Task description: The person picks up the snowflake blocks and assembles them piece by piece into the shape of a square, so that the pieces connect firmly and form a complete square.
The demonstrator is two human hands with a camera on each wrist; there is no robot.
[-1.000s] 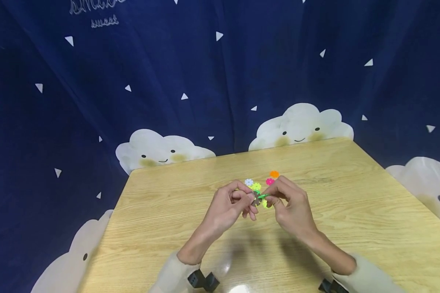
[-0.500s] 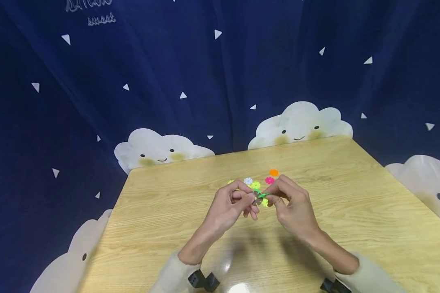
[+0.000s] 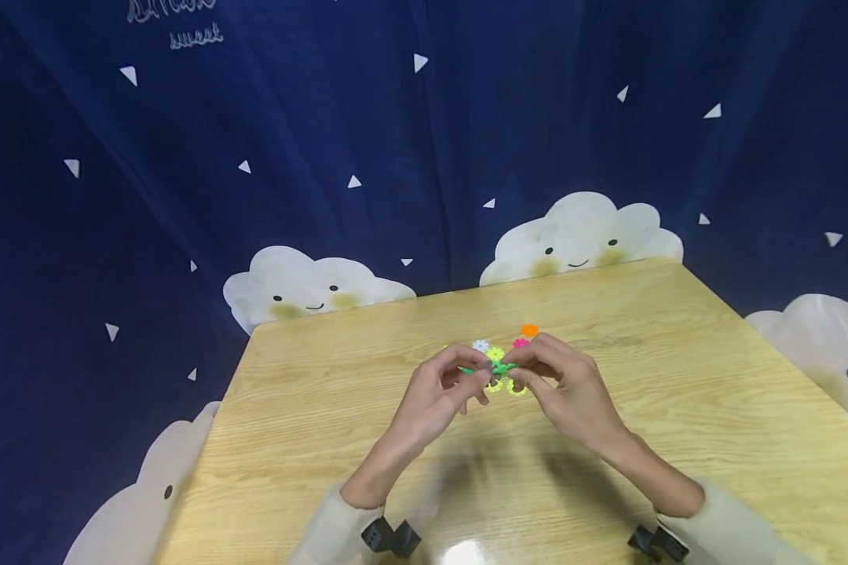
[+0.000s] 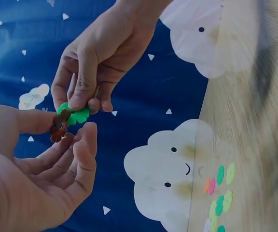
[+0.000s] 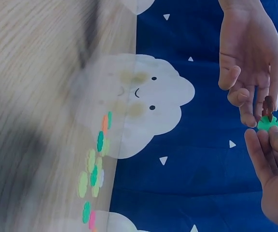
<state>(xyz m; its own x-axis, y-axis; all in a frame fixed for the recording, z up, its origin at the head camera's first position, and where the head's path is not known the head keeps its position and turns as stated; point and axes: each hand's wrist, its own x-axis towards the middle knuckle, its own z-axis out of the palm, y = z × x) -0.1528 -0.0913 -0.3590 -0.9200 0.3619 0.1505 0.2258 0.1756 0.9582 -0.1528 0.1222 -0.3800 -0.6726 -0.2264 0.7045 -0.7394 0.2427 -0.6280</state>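
Note:
In the head view my left hand [image 3: 434,396] and right hand [image 3: 572,392] meet above the wooden table. My left fingers and thumb pinch a brown flower-shaped plastic disc [image 4: 59,126], seen nearly edge-on in the left wrist view. The right hand pinches a green flower-shaped disc [image 4: 79,116] between thumb and fingers. Both discs touch at an angle, and in the right wrist view the brown disc [image 5: 268,107] stands across the green disc [image 5: 270,123]. Whether their slots are fully engaged cannot be told, as fingertips cover part of them.
Several loose flower discs lie on the table [image 3: 325,408] just beyond the hands, among them an orange disc [image 3: 530,329], a pink disc [image 3: 520,344], a white disc [image 3: 480,345] and a yellow disc [image 3: 516,388]. A dark blue curtain [image 3: 367,118] with clouds hangs behind the table.
The brown disc has turned from facing the head camera to mostly hidden by the left fingers. More green shows between the hands. The right wrist has shifted slightly to the right.

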